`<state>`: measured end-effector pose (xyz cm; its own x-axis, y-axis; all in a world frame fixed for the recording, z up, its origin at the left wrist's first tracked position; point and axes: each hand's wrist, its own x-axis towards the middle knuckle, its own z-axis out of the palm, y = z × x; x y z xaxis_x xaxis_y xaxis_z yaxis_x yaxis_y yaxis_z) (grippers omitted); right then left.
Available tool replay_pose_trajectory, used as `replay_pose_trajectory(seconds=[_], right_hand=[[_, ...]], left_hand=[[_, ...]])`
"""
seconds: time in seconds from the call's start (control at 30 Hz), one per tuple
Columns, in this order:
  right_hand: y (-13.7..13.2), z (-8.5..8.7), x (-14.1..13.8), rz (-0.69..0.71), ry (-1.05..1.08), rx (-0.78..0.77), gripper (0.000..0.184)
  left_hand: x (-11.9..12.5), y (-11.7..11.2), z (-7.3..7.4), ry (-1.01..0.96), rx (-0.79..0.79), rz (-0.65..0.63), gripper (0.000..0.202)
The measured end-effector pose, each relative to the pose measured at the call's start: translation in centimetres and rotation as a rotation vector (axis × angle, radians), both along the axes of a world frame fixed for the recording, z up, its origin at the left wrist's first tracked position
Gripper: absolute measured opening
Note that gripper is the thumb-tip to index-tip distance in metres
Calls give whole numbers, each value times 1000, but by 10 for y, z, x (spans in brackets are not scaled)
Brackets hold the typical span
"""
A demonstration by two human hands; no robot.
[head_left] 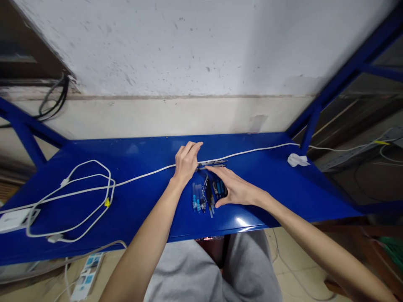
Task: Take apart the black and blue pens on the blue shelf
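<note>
My left hand rests on the blue metal shelf, fingers curled over a thin pen-like stick that lies by the white cable. My right hand lies flat with its fingers stretched out, covering the right side of a row of several pens in blue, clear and black. Its fingertips reach toward the stick under my left hand.
A looped white cable with a yellow tie lies at the left, next to a white adapter. A crumpled white object sits at the right by the blue frame post. A power strip lies on the floor below.
</note>
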<state>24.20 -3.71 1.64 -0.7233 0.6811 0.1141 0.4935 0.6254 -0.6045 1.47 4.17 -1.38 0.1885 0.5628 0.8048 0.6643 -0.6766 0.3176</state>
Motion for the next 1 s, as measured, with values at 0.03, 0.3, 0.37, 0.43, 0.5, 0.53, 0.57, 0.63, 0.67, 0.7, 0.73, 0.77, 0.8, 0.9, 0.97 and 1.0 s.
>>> replay_pose_trajectory(seconds=[0.03,0.3,0.37,0.43,0.5,0.53,0.57,0.63,0.67,0.7,0.73,0.77,0.8,0.9,0.97,1.0], right_hand=[[0,1,-1,3,-17,2,123],[5,3,-9,31,-80,-35,124],[7,2,-9,36,-84,-42,119],[8,1,-11,38,-86,-41,113],[8,0,-11,38,-81,-40,108],[8,1,-11,39,-74,-43,106],[8,3,-10,41,-59,-50,105],[8,11,-7,50,3,-67,102],[9,17,-5,48,49,-73,100],[10,24,-3,35,100,-72,99],[13,31,-1,10,154,-58,96],[16,37,-1,-33,205,-26,94],[22,42,-2,-91,260,27,90],[46,38,-12,-354,447,246,82],[64,22,-22,-530,533,342,81],[72,12,-26,-594,549,357,81]], left_hand=[[0,0,0,1,-7,-3,34],[0,0,1,20,-10,-5,35],[1,0,1,25,1,-2,34],[1,0,1,26,21,-5,34],[1,1,1,27,33,-6,34],[1,1,0,30,32,-4,34],[1,1,0,32,26,1,35],[1,1,0,38,7,8,35],[1,1,0,42,0,11,35],[1,1,0,47,-5,12,35],[1,1,0,54,-5,11,34],[1,1,0,62,-4,10,34],[2,1,0,73,-3,10,34],[2,1,1,102,-4,11,33],[2,1,1,114,-17,4,30],[3,1,1,121,-26,-2,28]])
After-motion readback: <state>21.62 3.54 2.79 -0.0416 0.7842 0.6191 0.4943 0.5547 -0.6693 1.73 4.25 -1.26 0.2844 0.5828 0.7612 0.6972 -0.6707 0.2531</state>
